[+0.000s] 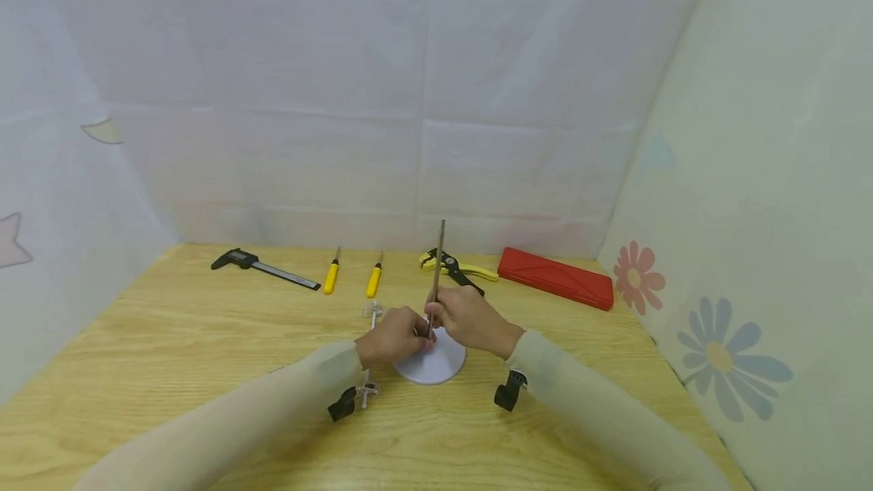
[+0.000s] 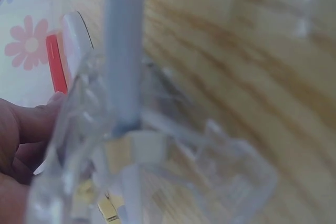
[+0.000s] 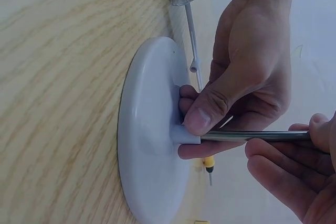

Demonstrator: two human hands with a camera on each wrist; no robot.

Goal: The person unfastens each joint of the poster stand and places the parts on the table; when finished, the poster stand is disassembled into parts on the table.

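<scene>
A white round base lies flat on the wooden table, with a thin metal rod standing upright from its middle. My left hand pinches the white socket at the rod's foot between thumb and fingers. Higher up, my right hand grips the rod, its fingers curled round the shaft. In the left wrist view a clear plastic clip on a pale thin rod fills the frame, blurred, beside my fingers.
Along the back of the table lie a digital caliper, two yellow-handled screwdrivers, yellow-and-black pliers and a red case. A clear clip on a thin rod lies left of the base. Cloth walls close three sides.
</scene>
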